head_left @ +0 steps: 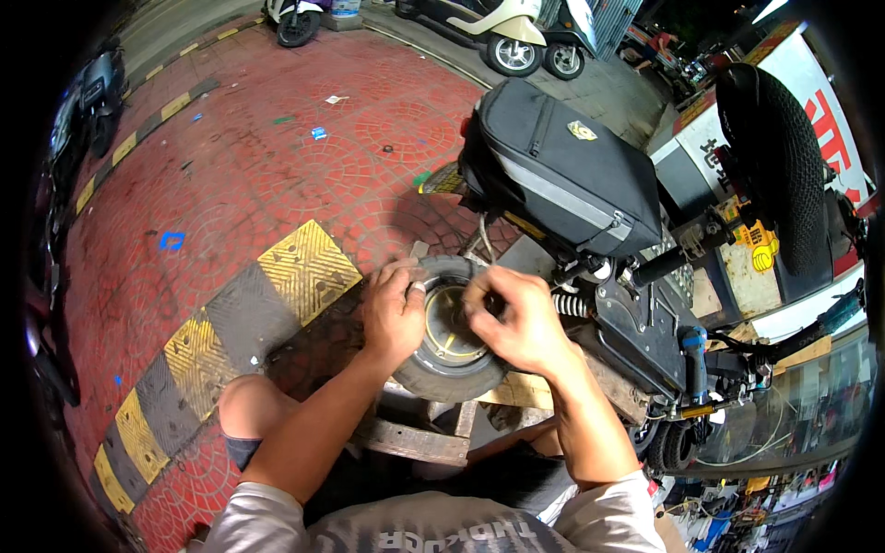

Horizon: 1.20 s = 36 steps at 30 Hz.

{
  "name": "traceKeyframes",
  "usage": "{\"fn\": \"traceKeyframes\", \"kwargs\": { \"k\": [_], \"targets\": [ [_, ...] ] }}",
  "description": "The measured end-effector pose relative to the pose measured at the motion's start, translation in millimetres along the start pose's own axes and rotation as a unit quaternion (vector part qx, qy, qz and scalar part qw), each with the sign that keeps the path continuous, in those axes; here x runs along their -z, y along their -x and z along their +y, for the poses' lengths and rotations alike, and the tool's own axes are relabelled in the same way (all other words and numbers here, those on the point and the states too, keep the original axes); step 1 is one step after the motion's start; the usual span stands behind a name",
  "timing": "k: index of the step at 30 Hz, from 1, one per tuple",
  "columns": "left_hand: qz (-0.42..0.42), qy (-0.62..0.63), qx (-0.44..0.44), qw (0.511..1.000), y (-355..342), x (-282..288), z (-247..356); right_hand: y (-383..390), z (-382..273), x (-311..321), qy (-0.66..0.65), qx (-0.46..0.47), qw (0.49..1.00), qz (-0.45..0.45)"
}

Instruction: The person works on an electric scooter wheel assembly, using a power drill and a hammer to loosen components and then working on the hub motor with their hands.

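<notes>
A small wheel [441,380] with a black tyre and a dark, yellow-marked hub lies face up on a low wooden stool [415,441] in front of me. My left hand [395,311] grips the left side of the tyre, its thumb by the inner rim. My right hand [518,318] is curled above the right part of the hub; its fingertips are slightly blurred. Whatever they hold, if anything, is hidden. Just beyond the wheel stands a vehicle with a black bag [576,170] on top and a pale coiled spring [572,305] close to my right hand.
A yellow-and-black ramp strip [244,313] runs along the red paving [249,175] at left. Parked scooters [513,53] stand at the back. On the right are a black saddle [772,161], a blue-handled tool [694,355] and a crowded rack of goods [765,498].
</notes>
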<state>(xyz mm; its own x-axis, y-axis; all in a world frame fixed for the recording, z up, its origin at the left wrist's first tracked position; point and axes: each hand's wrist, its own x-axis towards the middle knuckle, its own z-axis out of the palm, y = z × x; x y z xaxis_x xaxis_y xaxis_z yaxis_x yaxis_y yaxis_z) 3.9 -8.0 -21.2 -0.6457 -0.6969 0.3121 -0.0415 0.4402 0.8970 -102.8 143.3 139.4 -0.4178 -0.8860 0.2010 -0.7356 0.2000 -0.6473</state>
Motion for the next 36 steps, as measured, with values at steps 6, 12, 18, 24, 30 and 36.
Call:
{"fn": "traceKeyframes", "kwargs": {
  "k": [6,12,18,24,30,36],
  "targets": [
    [0.018,0.008,0.019,1.0,-2.5,-0.5,-0.3,-64.4,31.5,-21.9,0.12,0.068,0.978,-0.156],
    [0.011,-0.014,0.024,1.0,-2.0,-1.7,3.9,-77.5,36.8,-30.0,0.201,-0.027,0.952,-0.228],
    [0.009,-0.014,0.023,1.0,-0.5,-0.1,4.1,-86.0,41.7,-41.8,0.265,-0.062,0.925,-0.265],
    [-0.007,-0.031,0.038,0.999,-0.6,2.3,4.0,-85.5,29.8,-41.2,0.274,-0.074,0.923,-0.259],
    [-0.006,-0.047,0.025,0.999,0.4,3.9,5.8,-89.3,35.8,-42.4,0.298,-0.091,0.909,-0.275],
    [-0.036,-0.053,0.041,0.997,-0.7,1.3,8.2,-86.7,41.0,-46.1,0.324,-0.096,0.904,-0.263]
  ]
}}
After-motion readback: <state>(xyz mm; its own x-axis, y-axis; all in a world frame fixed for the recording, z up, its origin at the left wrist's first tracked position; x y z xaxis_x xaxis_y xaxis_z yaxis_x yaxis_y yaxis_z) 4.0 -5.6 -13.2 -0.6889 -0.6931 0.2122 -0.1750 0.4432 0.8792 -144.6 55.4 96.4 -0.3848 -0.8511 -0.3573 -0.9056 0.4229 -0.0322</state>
